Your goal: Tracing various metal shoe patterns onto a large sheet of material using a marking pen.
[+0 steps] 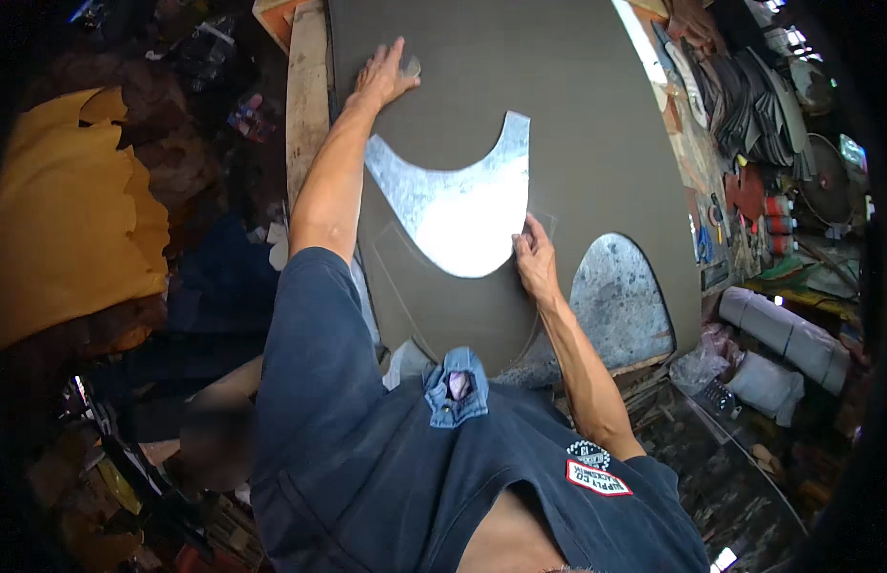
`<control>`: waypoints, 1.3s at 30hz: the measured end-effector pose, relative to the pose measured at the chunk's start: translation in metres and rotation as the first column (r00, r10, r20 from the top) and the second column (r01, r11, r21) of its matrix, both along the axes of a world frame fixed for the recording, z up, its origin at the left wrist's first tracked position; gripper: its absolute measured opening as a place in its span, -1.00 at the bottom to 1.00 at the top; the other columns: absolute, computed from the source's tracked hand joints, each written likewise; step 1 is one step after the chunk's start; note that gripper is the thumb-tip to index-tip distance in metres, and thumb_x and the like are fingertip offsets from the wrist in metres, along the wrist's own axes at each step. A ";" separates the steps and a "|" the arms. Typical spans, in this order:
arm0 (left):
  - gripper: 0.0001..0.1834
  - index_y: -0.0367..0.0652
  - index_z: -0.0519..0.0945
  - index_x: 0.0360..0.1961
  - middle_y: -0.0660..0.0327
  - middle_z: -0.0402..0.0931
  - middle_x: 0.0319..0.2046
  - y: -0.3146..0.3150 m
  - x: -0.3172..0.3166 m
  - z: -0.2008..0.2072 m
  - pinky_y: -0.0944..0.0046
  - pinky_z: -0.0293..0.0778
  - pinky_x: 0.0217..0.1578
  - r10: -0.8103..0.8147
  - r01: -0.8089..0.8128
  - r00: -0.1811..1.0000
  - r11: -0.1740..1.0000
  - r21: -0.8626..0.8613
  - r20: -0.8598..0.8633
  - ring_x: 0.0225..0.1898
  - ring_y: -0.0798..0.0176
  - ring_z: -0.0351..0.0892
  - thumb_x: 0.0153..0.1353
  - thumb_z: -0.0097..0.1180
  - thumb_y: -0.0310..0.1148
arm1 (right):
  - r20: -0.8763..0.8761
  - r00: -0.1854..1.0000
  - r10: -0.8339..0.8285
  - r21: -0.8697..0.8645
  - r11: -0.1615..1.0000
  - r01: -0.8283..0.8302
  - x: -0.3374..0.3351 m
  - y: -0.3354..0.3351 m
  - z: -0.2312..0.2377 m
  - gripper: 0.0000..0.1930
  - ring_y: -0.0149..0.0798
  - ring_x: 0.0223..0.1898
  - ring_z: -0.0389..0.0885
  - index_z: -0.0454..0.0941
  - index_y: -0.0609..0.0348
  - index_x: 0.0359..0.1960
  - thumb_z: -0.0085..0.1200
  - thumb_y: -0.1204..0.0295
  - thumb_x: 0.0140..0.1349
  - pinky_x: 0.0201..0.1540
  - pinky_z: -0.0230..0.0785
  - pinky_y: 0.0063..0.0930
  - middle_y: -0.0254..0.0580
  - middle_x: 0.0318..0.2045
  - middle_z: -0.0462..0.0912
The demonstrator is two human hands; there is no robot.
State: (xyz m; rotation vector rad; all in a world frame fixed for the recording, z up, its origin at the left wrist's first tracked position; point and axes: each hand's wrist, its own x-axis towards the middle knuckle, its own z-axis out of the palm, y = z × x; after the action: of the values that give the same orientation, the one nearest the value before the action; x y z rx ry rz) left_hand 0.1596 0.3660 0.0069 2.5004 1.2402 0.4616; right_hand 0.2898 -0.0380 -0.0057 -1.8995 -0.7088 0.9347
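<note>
A shiny metal template (467,215), curved at the bottom with a scooped top edge, lies on a large dark grey-brown sheet (596,143). My right hand (536,263) grips the template's lower right edge between thumb and fingers. Farther off on the left, my left hand (381,78) rests on the sheet with its fingers apart. Between that thumb and forefinger is a small pale round object (414,68), whose kind I cannot make out. Thin light outlines are drawn on the sheet around and below the template.
Near the right front, a rounded opening in the sheet bares a mottled grey surface (623,296). Dark stacked pieces (763,110), red-and-white spools (780,224) and a wrapped roll (782,329) line the right side. A yellow hide (80,220) hangs at left beside the wooden table edge (308,105).
</note>
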 end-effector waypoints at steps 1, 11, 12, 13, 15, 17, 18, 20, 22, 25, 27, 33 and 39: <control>-0.16 -0.03 0.15 0.36 -0.14 0.36 0.17 -0.011 -0.008 -0.003 -0.02 0.27 0.21 0.042 -0.055 0.989 0.995 0.085 0.143 0.20 -0.23 0.31 0.09 0.26 -0.13 | -0.083 0.996 0.018 0.086 0.996 -0.011 0.000 0.001 0.001 -0.51 -0.55 -0.46 0.35 0.30 0.27 0.26 -0.03 0.48 0.27 -0.36 0.27 -0.63 -0.45 -0.54 0.40; -0.33 -0.13 0.43 0.19 0.02 0.36 0.21 -0.186 -0.128 -0.024 -0.06 0.17 0.24 0.019 -0.020 0.997 1.000 0.023 0.073 0.28 -0.15 0.24 0.10 0.24 -0.02 | -0.102 0.995 0.009 0.085 0.996 0.000 -0.005 0.004 0.011 -0.50 -0.54 -0.50 0.41 0.25 0.42 0.26 -0.01 0.48 0.30 -0.40 0.28 -0.64 -0.38 -0.48 0.56; -0.33 -0.13 0.43 0.19 0.02 0.36 0.21 -0.188 -0.131 -0.026 -0.06 0.17 0.24 0.019 -0.025 0.994 0.998 0.060 0.106 0.28 -0.15 0.24 0.10 0.24 -0.02 | -0.097 0.995 0.012 0.101 0.995 -0.003 -0.005 0.004 0.014 -0.50 -0.54 -0.50 0.41 0.25 0.42 0.26 -0.01 0.48 0.30 -0.40 0.28 -0.64 -0.38 -0.48 0.56; -0.27 -0.10 0.42 0.21 0.08 0.31 0.26 -0.187 -0.132 -0.028 -0.10 0.09 0.28 0.028 -0.031 0.995 0.999 0.032 0.101 0.33 -0.15 0.15 0.07 0.23 0.06 | -0.050 0.997 0.057 0.079 0.995 -0.053 -0.005 0.004 0.016 -0.51 -0.54 -0.50 0.41 0.27 0.39 0.25 -0.02 0.48 0.29 -0.40 0.29 -0.63 -0.37 -0.47 0.56; -0.14 -0.08 0.39 0.24 0.13 0.22 0.32 -0.180 -0.133 -0.032 -0.13 0.03 0.31 0.034 -0.034 0.999 0.999 0.014 0.016 0.37 -0.16 0.06 0.01 0.19 0.24 | 0.063 0.992 0.113 -0.037 0.993 -0.110 -0.003 0.006 0.022 -0.52 -0.34 -0.40 0.57 0.34 0.32 0.21 -0.02 0.44 0.25 -0.28 0.41 -0.46 -0.16 -0.38 0.65; -0.11 -0.08 0.38 0.25 0.13 0.20 0.34 -0.171 -0.137 -0.034 -0.12 0.02 0.31 0.015 -0.015 1.000 0.999 0.029 -0.001 0.37 -0.16 0.05 -0.01 0.17 0.28 | 0.184 0.965 0.190 -0.041 0.982 -0.185 -0.002 0.008 0.027 -0.52 -0.17 -0.28 0.61 0.35 0.29 0.20 -0.01 0.40 0.24 -0.17 0.42 -0.34 -0.03 -0.31 0.66; -0.07 -0.08 0.37 0.26 0.13 0.17 0.35 -0.168 -0.138 -0.036 -0.12 0.01 0.31 -0.002 0.003 0.999 1.000 0.015 -0.033 0.38 -0.15 0.03 -0.02 0.16 0.33 | 0.307 0.921 0.240 -0.116 0.970 -0.214 -0.001 0.007 0.029 -0.51 0.01 -0.16 0.64 0.37 0.26 0.19 0.00 0.35 0.22 -0.07 0.42 -0.21 0.11 -0.24 0.66; -0.02 -0.07 0.35 0.28 0.14 0.13 0.37 -0.164 -0.141 -0.039 -0.10 0.00 0.32 0.020 -0.020 0.998 1.000 0.008 -0.067 0.40 -0.13 0.00 -0.05 0.14 0.38 | 0.419 0.872 0.251 -0.171 0.966 -0.196 0.003 0.005 0.033 -0.49 0.20 0.01 0.55 0.41 0.22 0.16 0.04 0.26 0.20 0.06 0.35 -0.04 0.25 -0.15 0.62; 0.02 -0.08 0.33 0.29 0.14 0.11 0.38 -0.161 -0.142 -0.041 -0.08 -0.03 0.34 0.019 -0.018 1.000 0.999 0.027 -0.025 0.41 -0.09 -0.03 -0.07 0.16 0.40 | 0.519 0.823 0.233 -0.271 0.957 -0.100 0.009 0.006 0.038 -0.47 0.20 0.00 0.55 0.42 0.16 0.16 0.09 0.20 0.18 0.06 0.36 -0.04 0.20 -0.12 0.62; 0.08 -0.08 0.28 0.33 0.15 0.07 0.40 -0.159 -0.144 -0.044 -0.05 -0.08 0.36 0.034 -0.035 0.998 0.999 -0.015 -0.053 0.44 -0.03 -0.09 -0.11 0.18 0.41 | 0.452 0.813 0.367 -0.272 0.925 -0.265 0.018 0.005 0.043 -0.42 -0.15 -0.33 0.60 0.45 0.15 0.18 0.19 0.17 0.13 -0.17 0.43 -0.24 -0.04 -0.43 0.60; 0.08 -0.09 0.27 0.33 0.15 0.08 0.40 -0.158 -0.145 -0.045 -0.05 -0.09 0.36 0.033 -0.033 0.999 0.999 0.006 -0.011 0.44 -0.02 -0.09 -0.11 0.18 0.40 | 0.424 0.808 0.409 -0.282 0.908 -0.311 0.022 0.006 0.044 -0.43 -0.02 -0.14 0.57 0.44 0.13 0.19 0.17 0.19 0.15 -0.02 0.39 -0.18 0.06 -0.23 0.59; 0.07 -0.10 0.25 0.33 0.16 0.12 0.38 -0.160 -0.145 -0.047 -0.05 -0.11 0.36 0.028 -0.028 0.996 1.000 0.003 0.085 0.43 -0.01 -0.08 -0.10 0.21 0.37 | 0.398 0.824 0.404 -0.303 0.905 -0.298 0.021 0.008 0.047 -0.45 0.07 0.01 0.58 0.42 0.05 0.21 0.16 0.23 0.16 0.12 0.36 -0.15 0.15 -0.05 0.60; 0.01 -0.05 0.27 0.33 0.15 0.17 0.36 -0.163 -0.149 -0.043 -0.04 -0.06 0.36 -0.004 0.001 0.995 1.000 0.023 0.099 0.42 -0.04 -0.04 -0.09 0.28 0.26 | 0.333 0.881 0.335 -0.251 0.932 -0.260 0.021 0.006 0.048 -0.46 -0.17 -0.25 0.55 0.45 -0.03 0.21 0.20 0.24 0.16 -0.10 0.40 -0.26 -0.04 -0.33 0.58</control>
State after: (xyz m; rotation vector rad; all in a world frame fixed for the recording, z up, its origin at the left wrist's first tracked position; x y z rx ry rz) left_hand 0.0108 0.2032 -0.0359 2.4656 1.2005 0.5950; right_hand 0.3108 -0.0320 0.0418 -2.2180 -1.2022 0.8637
